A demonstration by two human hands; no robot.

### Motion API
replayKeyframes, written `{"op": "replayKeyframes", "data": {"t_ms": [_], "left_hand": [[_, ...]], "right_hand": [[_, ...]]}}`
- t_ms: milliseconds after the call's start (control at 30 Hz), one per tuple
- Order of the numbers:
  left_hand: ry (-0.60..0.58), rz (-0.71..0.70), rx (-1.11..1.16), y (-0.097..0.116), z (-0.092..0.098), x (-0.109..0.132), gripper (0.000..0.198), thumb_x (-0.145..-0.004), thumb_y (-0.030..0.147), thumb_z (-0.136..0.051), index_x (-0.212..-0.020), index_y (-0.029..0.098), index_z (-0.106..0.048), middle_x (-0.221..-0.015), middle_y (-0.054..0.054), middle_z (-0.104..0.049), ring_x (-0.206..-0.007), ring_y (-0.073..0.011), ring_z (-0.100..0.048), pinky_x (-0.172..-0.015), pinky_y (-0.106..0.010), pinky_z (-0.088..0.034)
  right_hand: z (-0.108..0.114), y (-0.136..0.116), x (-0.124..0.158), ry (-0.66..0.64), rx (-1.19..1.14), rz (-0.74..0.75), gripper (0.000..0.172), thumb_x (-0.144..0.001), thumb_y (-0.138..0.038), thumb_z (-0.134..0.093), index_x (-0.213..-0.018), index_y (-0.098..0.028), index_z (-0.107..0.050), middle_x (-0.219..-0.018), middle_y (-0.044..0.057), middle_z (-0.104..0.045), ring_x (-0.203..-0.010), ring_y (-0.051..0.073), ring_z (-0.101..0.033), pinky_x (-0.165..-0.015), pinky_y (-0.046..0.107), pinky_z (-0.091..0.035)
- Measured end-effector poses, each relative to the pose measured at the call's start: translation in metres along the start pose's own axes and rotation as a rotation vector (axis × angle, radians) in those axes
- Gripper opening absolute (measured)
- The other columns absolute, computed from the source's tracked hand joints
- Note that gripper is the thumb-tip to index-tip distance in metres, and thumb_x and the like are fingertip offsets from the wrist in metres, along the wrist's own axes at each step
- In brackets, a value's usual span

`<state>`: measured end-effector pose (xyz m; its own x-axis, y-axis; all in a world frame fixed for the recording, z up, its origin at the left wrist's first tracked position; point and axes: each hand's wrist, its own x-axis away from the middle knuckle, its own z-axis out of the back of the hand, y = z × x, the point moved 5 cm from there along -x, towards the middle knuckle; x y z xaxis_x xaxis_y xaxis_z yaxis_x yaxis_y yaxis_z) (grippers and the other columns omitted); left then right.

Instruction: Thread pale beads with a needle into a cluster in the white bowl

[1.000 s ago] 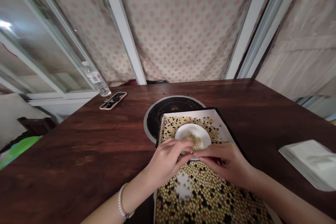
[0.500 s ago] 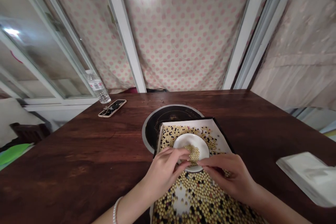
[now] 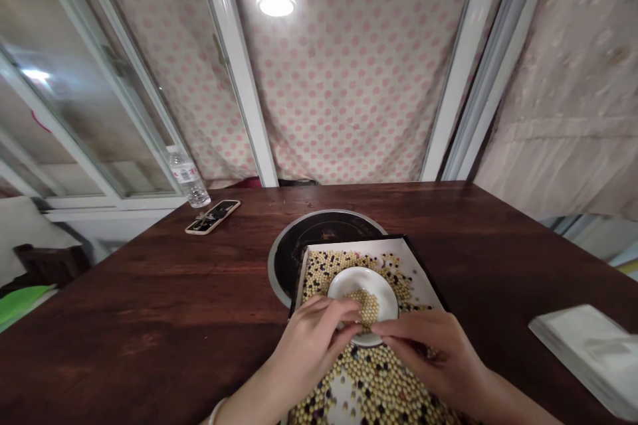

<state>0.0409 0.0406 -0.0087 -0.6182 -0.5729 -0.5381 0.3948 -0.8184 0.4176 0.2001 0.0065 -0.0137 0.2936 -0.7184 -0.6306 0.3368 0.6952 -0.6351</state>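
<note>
Left hand [image 3: 312, 339] and right hand [image 3: 438, 358] met fingertip to fingertip at the near rim of a small round white ceramic dish [image 3: 349, 282]. Both hands were loosely curled, with thumb and fingers drawn nearly together. Whether either pinched a bean could not be told, as the tips were too small in view. The dish held a low heap of pale yellow round beans [image 3: 367, 304]. It stood within a shallow white rectangular tray with a dark edge [image 3: 423, 272], on a loose layer of mixed yellow and black beans [image 3: 379, 385] that covered much of the tray floor. The tray's far end overlapped a round black inset plate with a metal ring [image 3: 309, 239], sunk in the dark brown wooden counter [image 3: 149, 305].

Handling, as judged: single beans were likely light, hard, smooth and prone to roll, and best taken one at a time between thumb and forefinger. The dish was likely stiff, breakable and apt to slide on the beans beneath it, so its rim was the place to take hold.

Well apart at far left, a dark flat phone [image 3: 212, 216] lay near a clear plastic water bottle [image 3: 187, 176]. A flat white packet [image 3: 588, 352] lay at the right.
</note>
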Motion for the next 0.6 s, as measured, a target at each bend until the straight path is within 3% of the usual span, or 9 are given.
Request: {"op": "replayKeyframes", "data": {"t_ms": [100, 233, 400, 533, 600], "left_hand": [[0.009, -0.004, 0.005, 0.0006, 0.001, 0.0001, 0.018, -0.086, 0.016, -0.054, -0.102, 0.021, -0.048, -0.085, 0.003, -0.069, -0.077, -0.0156, -0.062, -0.07, -0.033, -0.046], [-0.026, -0.006, -0.004, 0.0016, 0.0004, -0.0001, 0.018, -0.087, 0.015, -0.051, -0.104, 0.021, -0.048, -0.083, 0.003, -0.07, -0.076, -0.0162, -0.061, -0.069, -0.033, -0.045], [-0.022, -0.006, 0.001, 0.0019, 0.001, 0.0004, 0.016, -0.088, 0.017, -0.051, -0.103, 0.022, -0.049, -0.085, 0.002, -0.07, -0.075, -0.0169, -0.061, -0.068, -0.032, -0.046], [-0.038, -0.019, -0.004, 0.001, -0.0002, 0.0016, 0.018, -0.088, 0.017, -0.05, -0.105, 0.022, -0.048, -0.083, 0.002, -0.07, -0.073, -0.0167, -0.061, -0.068, -0.033, -0.046], [-0.035, -0.016, -0.006, 0.0, -0.0002, 0.0018, 0.016, -0.088, 0.017, -0.049, -0.104, 0.022, -0.048, -0.084, 0.002, -0.069, -0.074, -0.0167, -0.061, -0.067, -0.033, -0.047]], "right_hand": [[0.0014, -0.0012, -0.001, 0.018, 0.008, 0.0, 0.024, -0.08, -0.012, -0.056, -0.099, -0.023, -0.066, -0.074, 0.002, -0.071, -0.054, 0.009, -0.059, -0.046, 0.019, -0.044], [-0.0061, 0.0005, -0.0037, -0.092, 0.03, -0.019, 0.02, -0.082, -0.015, -0.054, -0.096, -0.021, -0.067, -0.063, 0.001, -0.067, -0.048, 0.008, -0.054, -0.044, 0.019, -0.042], [-0.0037, 0.0011, -0.0042, -0.004, 0.012, 0.01, 0.021, -0.081, -0.013, -0.056, -0.098, -0.021, -0.067, -0.065, 0.002, -0.067, -0.049, 0.008, -0.054, -0.045, 0.02, -0.041], [-0.0077, 0.0004, -0.0048, -0.088, 0.034, 0.016, 0.021, -0.081, -0.014, -0.056, -0.097, -0.023, -0.067, -0.061, 0.0, -0.065, -0.047, 0.008, -0.052, -0.044, 0.019, -0.039], [-0.0044, -0.0028, -0.0047, -0.037, 0.055, 0.055, 0.02, -0.081, -0.014, -0.056, -0.096, -0.021, -0.067, -0.06, 0.0, -0.065, -0.047, 0.008, -0.052, -0.043, 0.019, -0.039]]}}
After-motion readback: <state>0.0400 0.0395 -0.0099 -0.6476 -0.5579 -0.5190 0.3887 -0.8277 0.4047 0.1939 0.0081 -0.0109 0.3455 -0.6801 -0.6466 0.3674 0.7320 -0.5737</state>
